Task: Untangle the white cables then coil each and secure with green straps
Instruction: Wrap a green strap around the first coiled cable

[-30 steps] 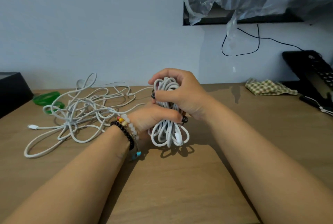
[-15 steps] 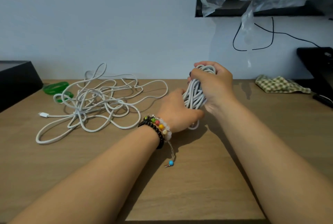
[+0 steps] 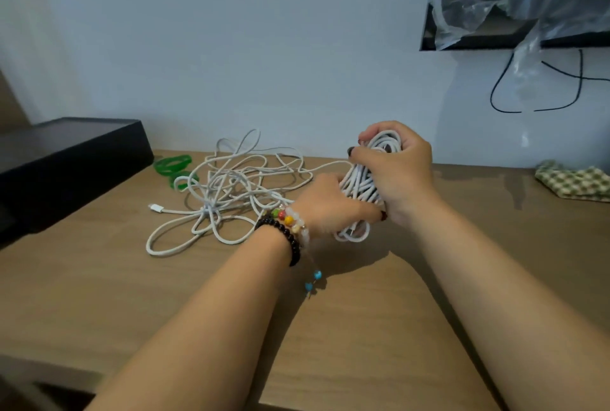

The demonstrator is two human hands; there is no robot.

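Observation:
A coiled white cable (image 3: 361, 181) stands upright over the wooden table, gripped by both hands. My right hand (image 3: 397, 169) wraps its upper part from the right. My left hand (image 3: 325, 204), with bead bracelets at the wrist, clasps the lower part from the left; a few loops hang out below. To the left lies a loose tangle of white cable (image 3: 227, 192) with a plug end (image 3: 155, 208) pointing left; one strand runs from it towards the coil. Green straps (image 3: 173, 164) lie behind the tangle near a black box.
A black box (image 3: 66, 159) sits on the table (image 3: 363, 328) at far left. A checked cloth (image 3: 574, 179) lies at far right by the wall. Above right hang a plastic-covered dark frame (image 3: 515, 4) and a black wire (image 3: 534, 87). The table's front edge runs near the bottom.
The view has turned left, so the coil and hands appear further right. My left hand shifted from under the coil to its left side, and both hands stayed closed on it.

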